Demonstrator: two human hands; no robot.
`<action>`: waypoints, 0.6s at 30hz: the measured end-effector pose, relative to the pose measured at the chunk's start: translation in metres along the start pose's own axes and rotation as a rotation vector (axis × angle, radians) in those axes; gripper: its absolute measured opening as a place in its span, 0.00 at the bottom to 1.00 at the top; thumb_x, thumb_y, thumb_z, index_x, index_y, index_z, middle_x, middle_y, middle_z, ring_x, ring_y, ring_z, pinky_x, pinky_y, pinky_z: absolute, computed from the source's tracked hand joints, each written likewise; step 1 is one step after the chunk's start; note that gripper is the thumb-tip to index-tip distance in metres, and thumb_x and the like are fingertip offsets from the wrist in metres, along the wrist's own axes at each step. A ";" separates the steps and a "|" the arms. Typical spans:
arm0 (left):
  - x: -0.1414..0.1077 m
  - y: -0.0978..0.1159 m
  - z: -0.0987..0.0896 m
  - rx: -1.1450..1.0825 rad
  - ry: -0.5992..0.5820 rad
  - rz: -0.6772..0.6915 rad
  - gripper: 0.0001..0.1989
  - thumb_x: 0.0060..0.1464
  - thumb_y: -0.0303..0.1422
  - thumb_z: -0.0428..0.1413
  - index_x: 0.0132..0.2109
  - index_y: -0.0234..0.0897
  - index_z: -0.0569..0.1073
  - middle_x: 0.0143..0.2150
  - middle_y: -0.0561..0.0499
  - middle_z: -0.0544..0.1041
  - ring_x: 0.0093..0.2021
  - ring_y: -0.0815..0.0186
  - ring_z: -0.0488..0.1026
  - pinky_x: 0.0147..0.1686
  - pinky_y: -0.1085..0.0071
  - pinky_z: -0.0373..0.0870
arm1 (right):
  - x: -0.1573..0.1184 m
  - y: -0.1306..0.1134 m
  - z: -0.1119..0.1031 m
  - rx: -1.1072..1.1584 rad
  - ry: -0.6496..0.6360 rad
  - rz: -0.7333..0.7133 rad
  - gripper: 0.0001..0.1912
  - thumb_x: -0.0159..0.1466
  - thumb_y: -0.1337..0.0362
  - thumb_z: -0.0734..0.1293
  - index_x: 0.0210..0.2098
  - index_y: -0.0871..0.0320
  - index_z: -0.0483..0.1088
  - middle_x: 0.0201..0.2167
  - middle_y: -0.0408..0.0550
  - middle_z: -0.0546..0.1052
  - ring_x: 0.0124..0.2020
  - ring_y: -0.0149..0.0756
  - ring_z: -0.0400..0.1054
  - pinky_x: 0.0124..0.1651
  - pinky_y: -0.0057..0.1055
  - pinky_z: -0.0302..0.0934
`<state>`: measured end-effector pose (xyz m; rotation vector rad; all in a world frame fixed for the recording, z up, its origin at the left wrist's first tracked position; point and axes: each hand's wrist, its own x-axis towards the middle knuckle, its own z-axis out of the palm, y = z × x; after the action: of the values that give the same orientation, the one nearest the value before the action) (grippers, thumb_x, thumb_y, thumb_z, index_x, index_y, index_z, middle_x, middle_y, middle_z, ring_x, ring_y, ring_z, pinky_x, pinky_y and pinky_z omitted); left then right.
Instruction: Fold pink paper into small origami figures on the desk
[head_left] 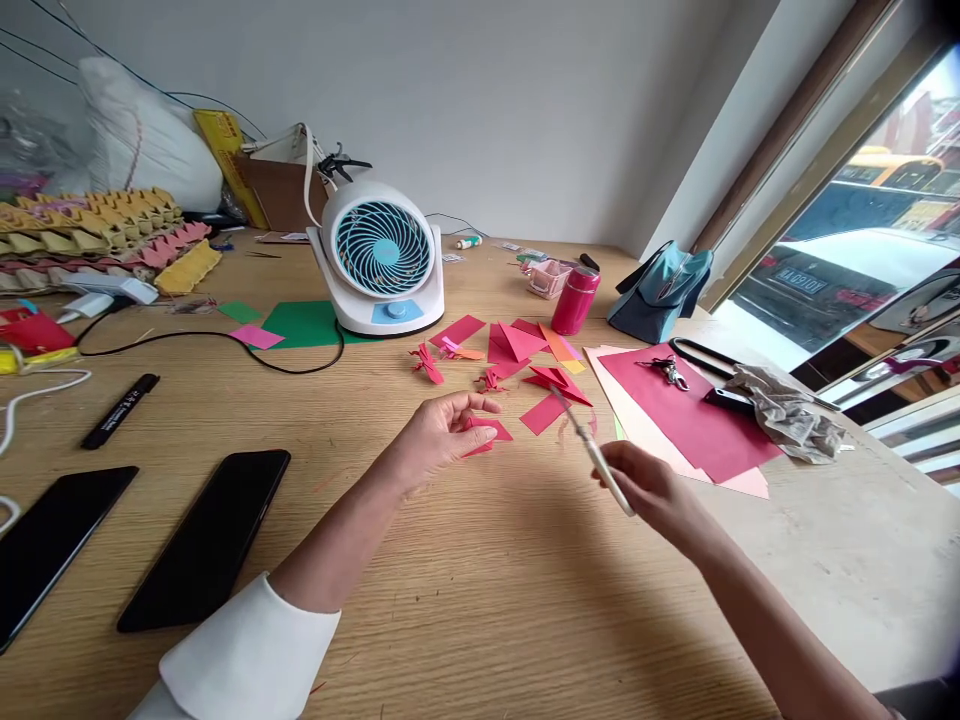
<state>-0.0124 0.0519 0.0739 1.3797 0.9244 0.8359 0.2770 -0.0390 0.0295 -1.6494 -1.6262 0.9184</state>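
Note:
A small folded piece of red paper (495, 429) is pinched between the thumb and fingers of my left hand (450, 432), near the middle of the table. My right hand (641, 480) grips the pale handle of a pair of scissors (611, 480), whose blades point up and left toward a red rectangle of paper (544, 412). Just beyond them lies a folded red paper piece (561, 384). Small folded red figures (491, 380) and more red sheets (461, 331) sit past my left hand.
A white fan (386, 250) stands at the back, with a red can (576, 300) and a blue bag (660, 292) right of it. Large red sheets (690, 410) lie at right. Two black phones (206, 540) and a marker (120, 411) are at left.

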 end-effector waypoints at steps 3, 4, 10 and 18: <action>-0.004 0.007 -0.002 -0.008 -0.019 0.019 0.19 0.48 0.33 0.64 0.49 0.36 0.76 0.30 0.53 0.78 0.31 0.69 0.74 0.32 0.74 0.72 | 0.011 -0.034 0.031 0.258 -0.289 -0.038 0.27 0.58 0.40 0.69 0.42 0.57 0.70 0.29 0.44 0.67 0.28 0.33 0.59 0.30 0.30 0.54; -0.005 0.008 -0.002 -0.016 -0.028 0.020 0.19 0.49 0.33 0.63 0.50 0.36 0.76 0.31 0.53 0.79 0.32 0.69 0.75 0.33 0.73 0.72 | 0.012 -0.039 0.038 0.317 -0.351 -0.062 0.29 0.59 0.37 0.67 0.42 0.58 0.70 0.29 0.43 0.66 0.28 0.32 0.57 0.30 0.30 0.52; -0.005 0.010 -0.005 -0.053 -0.067 -0.021 0.21 0.49 0.31 0.62 0.51 0.36 0.74 0.32 0.52 0.80 0.32 0.69 0.75 0.34 0.74 0.70 | 0.003 -0.036 0.054 0.400 -0.555 -0.135 0.34 0.61 0.33 0.61 0.41 0.59 0.69 0.27 0.44 0.67 0.27 0.32 0.59 0.31 0.30 0.54; -0.004 0.014 -0.004 -0.062 -0.065 -0.113 0.20 0.48 0.29 0.63 0.50 0.34 0.74 0.31 0.53 0.79 0.32 0.71 0.74 0.36 0.75 0.69 | -0.005 -0.039 0.058 0.299 -0.480 -0.102 0.34 0.61 0.32 0.61 0.35 0.60 0.69 0.24 0.42 0.65 0.25 0.30 0.56 0.28 0.28 0.51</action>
<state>-0.0168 0.0508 0.0878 1.2819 0.9104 0.7235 0.2073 -0.0441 0.0300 -1.1878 -1.7489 1.5057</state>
